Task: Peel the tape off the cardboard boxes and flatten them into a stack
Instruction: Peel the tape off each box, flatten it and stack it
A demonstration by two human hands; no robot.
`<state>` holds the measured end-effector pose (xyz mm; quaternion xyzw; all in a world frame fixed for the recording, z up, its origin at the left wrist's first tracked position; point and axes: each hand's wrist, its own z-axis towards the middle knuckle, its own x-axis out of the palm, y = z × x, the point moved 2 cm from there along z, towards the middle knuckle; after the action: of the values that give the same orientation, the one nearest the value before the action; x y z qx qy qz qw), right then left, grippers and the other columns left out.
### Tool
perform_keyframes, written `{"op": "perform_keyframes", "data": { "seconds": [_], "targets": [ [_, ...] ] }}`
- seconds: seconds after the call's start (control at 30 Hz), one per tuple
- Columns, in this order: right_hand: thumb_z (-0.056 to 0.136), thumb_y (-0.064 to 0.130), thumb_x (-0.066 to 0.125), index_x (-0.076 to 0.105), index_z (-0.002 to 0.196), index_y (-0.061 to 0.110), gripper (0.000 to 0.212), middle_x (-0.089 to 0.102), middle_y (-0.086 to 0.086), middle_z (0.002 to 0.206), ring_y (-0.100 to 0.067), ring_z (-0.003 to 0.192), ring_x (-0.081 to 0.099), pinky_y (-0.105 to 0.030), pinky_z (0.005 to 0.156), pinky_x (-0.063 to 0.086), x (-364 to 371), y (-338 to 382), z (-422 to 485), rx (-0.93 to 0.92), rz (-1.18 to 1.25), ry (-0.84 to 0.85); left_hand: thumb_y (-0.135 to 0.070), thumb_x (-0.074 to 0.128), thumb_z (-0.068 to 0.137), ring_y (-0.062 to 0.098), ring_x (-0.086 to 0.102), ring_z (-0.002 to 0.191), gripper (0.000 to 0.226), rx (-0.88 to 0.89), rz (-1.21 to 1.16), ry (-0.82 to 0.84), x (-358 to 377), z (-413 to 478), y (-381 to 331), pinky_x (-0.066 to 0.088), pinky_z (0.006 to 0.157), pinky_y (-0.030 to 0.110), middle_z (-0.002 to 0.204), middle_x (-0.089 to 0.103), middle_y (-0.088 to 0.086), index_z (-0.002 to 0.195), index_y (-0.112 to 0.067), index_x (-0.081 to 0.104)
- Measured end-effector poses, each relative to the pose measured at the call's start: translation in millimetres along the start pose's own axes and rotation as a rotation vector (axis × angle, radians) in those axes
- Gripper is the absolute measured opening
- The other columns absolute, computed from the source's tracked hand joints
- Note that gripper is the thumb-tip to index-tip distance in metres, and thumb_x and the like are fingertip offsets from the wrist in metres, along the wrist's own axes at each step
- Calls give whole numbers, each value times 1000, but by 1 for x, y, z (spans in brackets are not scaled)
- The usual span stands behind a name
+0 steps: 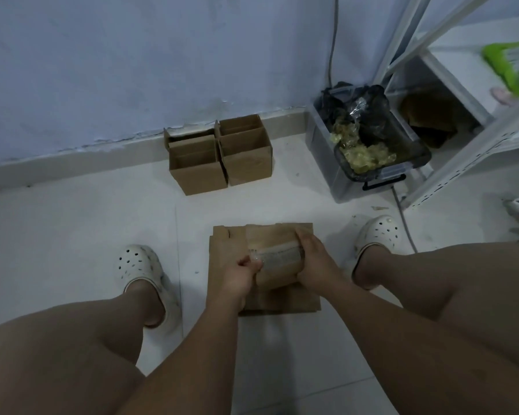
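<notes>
Fingers of the left hand pinch the loose, crinkled end of a clear tape strip at the 9 o'clock end of a small cardboard box. The right hand curls its fingers and thumb around the box's 3 o'clock end. The tape strip runs across the box's top face from one hand to the other. The box sits over a stack of flattened cardboard lying on the white tiled floor between the person's bare legs; whether box and stack touch cannot be told. Two open boxes stand side by side, touching, at 12 o'clock from the stack, backed against the foot of the pale blue wall. At 2 o'clock a clear plastic bin lined with a black bag holds wads of crumpled yellowish tape. Just beside the bin, toward the 3 o'clock edge of the view, stands a white metal shelf rack. One white perforated clog is at 9 o'clock of the stack, the other clog at 3 o'clock. A grey cable hangs down the wall behind the bin.
</notes>
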<state>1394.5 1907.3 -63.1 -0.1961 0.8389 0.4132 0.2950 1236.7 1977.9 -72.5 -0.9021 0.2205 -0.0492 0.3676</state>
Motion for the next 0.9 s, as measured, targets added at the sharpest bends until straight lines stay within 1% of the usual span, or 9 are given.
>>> {"op": "perform_keyframes", "data": {
  "seconds": [0.13, 0.23, 0.3, 0.43, 0.53, 0.67, 0.8, 0.83, 0.9],
  "targets": [
    [82, 13, 66, -8, 151, 31, 103, 24, 1, 154, -24, 129, 43, -32, 101, 42, 12, -12, 11, 141, 299, 102, -15, 54, 95, 30, 60, 108, 19, -102, -115, -7, -3, 14, 22, 49, 96, 40, 115, 65, 15, 110, -9, 63],
    [88, 18, 63, 21, 151, 21, 76, 41, -1, 147, -24, 125, 47, -36, 102, 44, 19, -21, 17, 285, 529, 71, -13, 55, 94, 32, 59, 109, 27, -140, -158, -20, -5, 23, 37, 47, 94, 39, 120, 63, 18, 120, -6, 60],
    [91, 17, 61, 38, 145, 16, 59, 50, -5, 141, -26, 122, 51, -42, 104, 44, 26, -27, 18, 316, 501, 9, -14, 56, 94, 31, 60, 109, 28, -162, -180, -26, -5, 25, 44, 46, 97, 39, 119, 64, 18, 121, -8, 61],
    [92, 19, 60, 49, 138, 12, 47, 57, -7, 134, -28, 118, 55, -46, 102, 45, 39, -34, 15, 390, 453, -60, -25, 63, 90, 32, 60, 108, 34, -190, -222, -53, 2, 26, 58, 48, 98, 47, 114, 66, 14, 119, -7, 63],
    [92, 23, 60, 60, 127, 10, 37, 63, -9, 124, -29, 110, 59, -46, 98, 48, 39, -33, 20, 433, 413, -56, -29, 66, 88, 27, 62, 101, 34, -165, -188, -136, 2, 30, 60, 50, 95, 42, 105, 68, 9, 113, -7, 66],
    [90, 20, 64, 66, 116, 5, 30, 67, -13, 114, -30, 104, 61, -46, 96, 49, 35, -34, 27, 459, 423, -53, -28, 67, 87, 20, 63, 87, 19, -103, -116, -193, 1, 34, 56, 52, 86, 36, 91, 69, 3, 94, -11, 69],
    [89, 17, 66, 65, 116, 1, 31, 66, -15, 115, -32, 106, 61, -45, 97, 48, 33, -34, 26, 497, 467, -30, -27, 66, 88, 25, 61, 98, 30, -165, -161, -127, 0, 35, 59, 51, 93, 42, 106, 67, 11, 108, -5, 66],
    [88, 15, 67, 65, 115, 1, 31, 66, -15, 116, -32, 106, 60, -45, 98, 48, 32, -34, 25, 504, 485, -22, -27, 65, 89, 23, 61, 95, 33, -194, -185, -97, -1, 35, 60, 53, 89, 41, 108, 66, 11, 112, -4, 64],
    [87, 14, 67, 65, 116, 0, 32, 65, -15, 117, -30, 107, 60, -44, 99, 47, 32, -35, 24, 515, 522, -11, -24, 64, 90, 17, 58, 72, 29, -237, -254, -42, -3, 33, 59, 53, 56, 27, 98, 67, 9, 111, -5, 63]
  ]
}}
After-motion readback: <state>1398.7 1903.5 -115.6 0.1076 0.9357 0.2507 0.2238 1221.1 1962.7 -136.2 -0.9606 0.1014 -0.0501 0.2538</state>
